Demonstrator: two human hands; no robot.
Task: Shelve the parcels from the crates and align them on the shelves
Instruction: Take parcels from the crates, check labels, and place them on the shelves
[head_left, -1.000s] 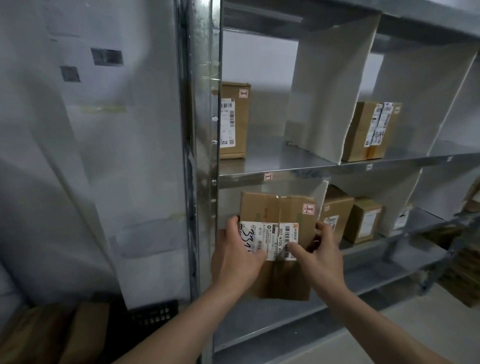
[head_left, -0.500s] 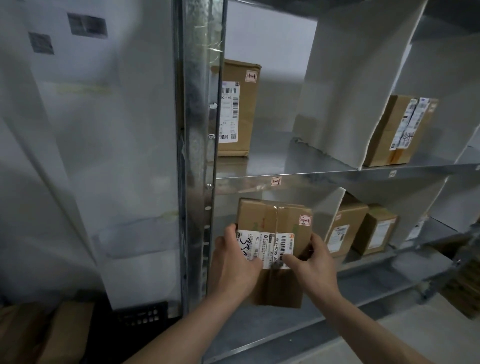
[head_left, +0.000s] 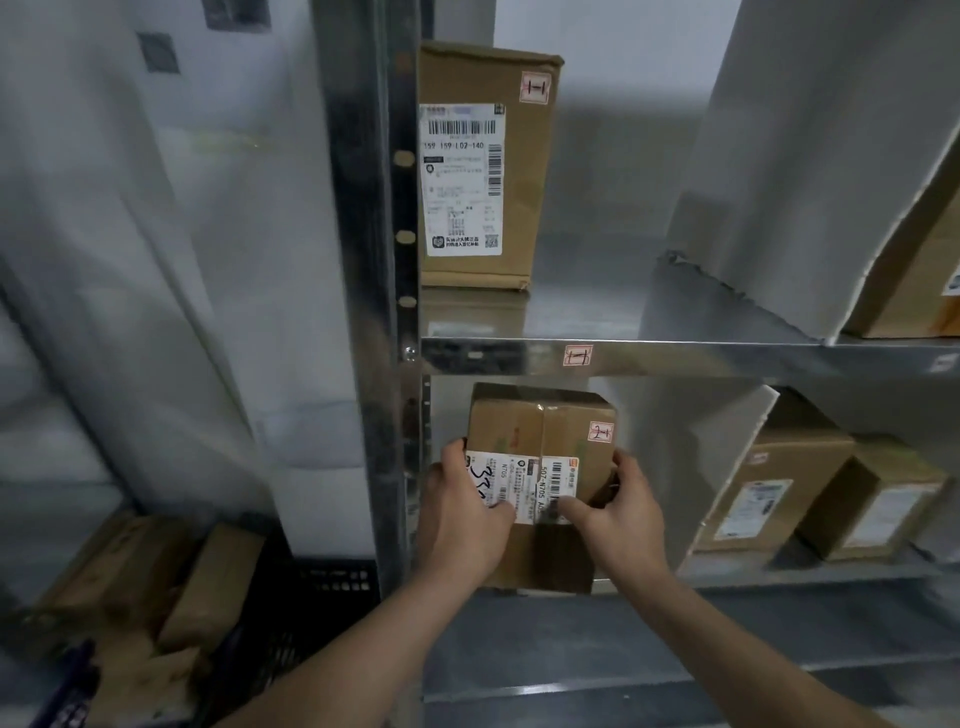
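A brown cardboard parcel (head_left: 543, 431) with a white barcode label stands upright in the leftmost bay of the lower shelf (head_left: 779, 577), close to the steel upright. My left hand (head_left: 462, 514) grips its left edge, thumb across the label. My right hand (head_left: 618, 509) grips its right edge, thumb on the front face. On the upper shelf (head_left: 675, 356) above it a taller labelled parcel (head_left: 483, 171) stands upright against the post. A dark crate (head_left: 291, 618) at lower left holds several brown parcels (head_left: 130, 587).
White dividers (head_left: 779, 182) split the shelves into bays. Two parcels (head_left: 769, 483) sit in the bay to the right on the lower shelf, and another parcel (head_left: 924, 270) shows at the upper right edge. A steel upright (head_left: 363, 260) and a white wall lie to the left.
The parcel has gone deeper into the lower bay with both hands still on it. The view has drawn closer to the shelves and tilted down, so the crate at lower left shows more.
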